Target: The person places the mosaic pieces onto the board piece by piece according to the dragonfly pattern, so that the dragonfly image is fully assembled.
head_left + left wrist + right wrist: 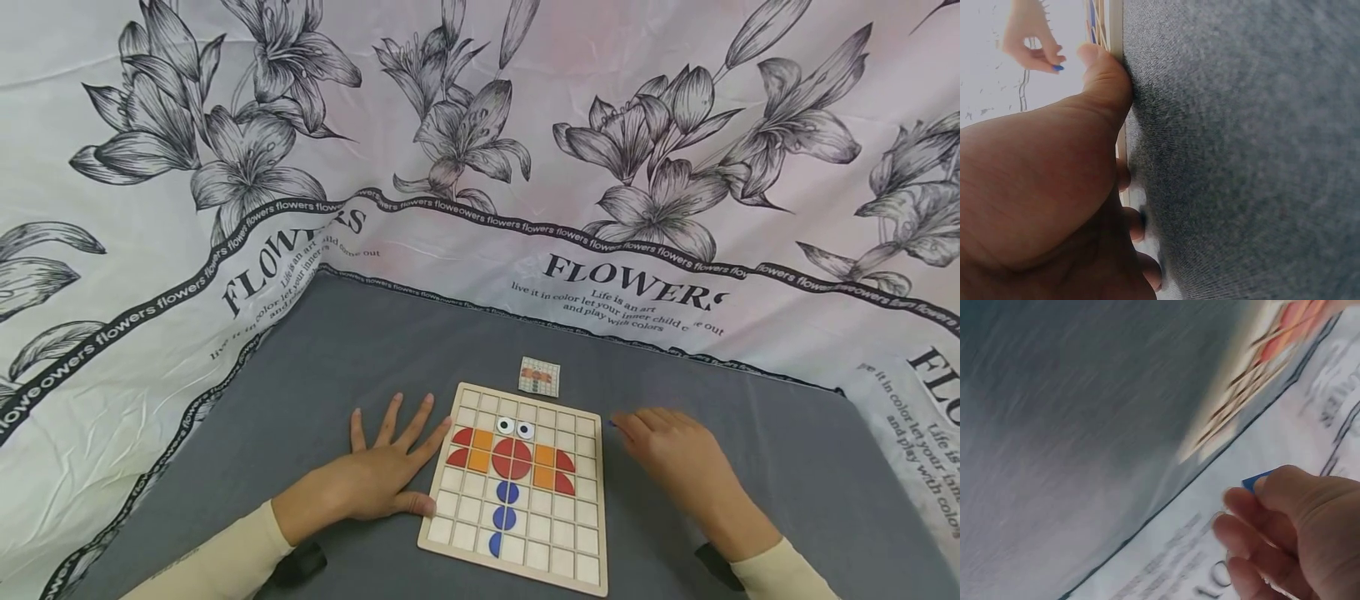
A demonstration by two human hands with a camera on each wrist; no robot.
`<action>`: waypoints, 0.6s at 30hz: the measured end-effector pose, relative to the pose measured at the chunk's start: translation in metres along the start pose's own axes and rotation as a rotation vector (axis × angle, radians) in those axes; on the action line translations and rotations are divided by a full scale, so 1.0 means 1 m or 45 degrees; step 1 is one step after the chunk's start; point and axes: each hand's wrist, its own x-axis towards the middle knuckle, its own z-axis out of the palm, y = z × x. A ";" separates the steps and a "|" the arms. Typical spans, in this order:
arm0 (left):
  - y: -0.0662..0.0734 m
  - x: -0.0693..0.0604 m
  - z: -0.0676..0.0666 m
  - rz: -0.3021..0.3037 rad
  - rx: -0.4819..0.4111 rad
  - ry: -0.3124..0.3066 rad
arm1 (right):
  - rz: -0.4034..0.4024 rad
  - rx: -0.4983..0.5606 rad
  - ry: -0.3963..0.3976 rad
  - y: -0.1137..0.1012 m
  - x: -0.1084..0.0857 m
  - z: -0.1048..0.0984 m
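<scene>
A square wooden grid board (551, 517) lies on the grey cloth, bearing red, orange and blue flat pieces and two eye discs (515, 428). Blue half-rounds (505, 517) run down its lower middle; the lowest row shows a single blue piece (495, 544). My left hand (378, 479) is spread flat at the board's left side, its thumb touching the edge. Right of the board, my right hand (667, 450) is raised and pinches a small blue piece (1256, 481) between thumb and forefinger, most of it hidden by the fingertips.
A small pattern card (539, 377) with a printed grid picture lies just beyond the board. White flower-printed fabric (465, 125) rises behind and around the grey surface (360, 333). A dark object (300, 567) is partly visible beneath the left forearm.
</scene>
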 end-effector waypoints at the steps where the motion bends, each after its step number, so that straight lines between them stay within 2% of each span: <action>1: 0.000 0.000 0.001 0.000 0.001 -0.002 | -0.031 0.017 0.017 -0.006 0.001 -0.001; 4: -0.001 0.000 0.002 0.002 0.006 -0.004 | -0.125 0.078 0.026 -0.025 0.004 -0.006; 8: -0.002 0.000 0.002 0.007 0.012 -0.006 | -0.279 0.158 -0.034 -0.050 0.008 -0.012; 14: -0.002 0.001 0.001 0.003 0.023 -0.001 | -0.584 0.106 -0.073 -0.084 0.014 -0.018; 18: -0.001 0.000 0.001 0.007 0.029 0.003 | -0.698 0.119 -0.191 -0.101 0.015 -0.022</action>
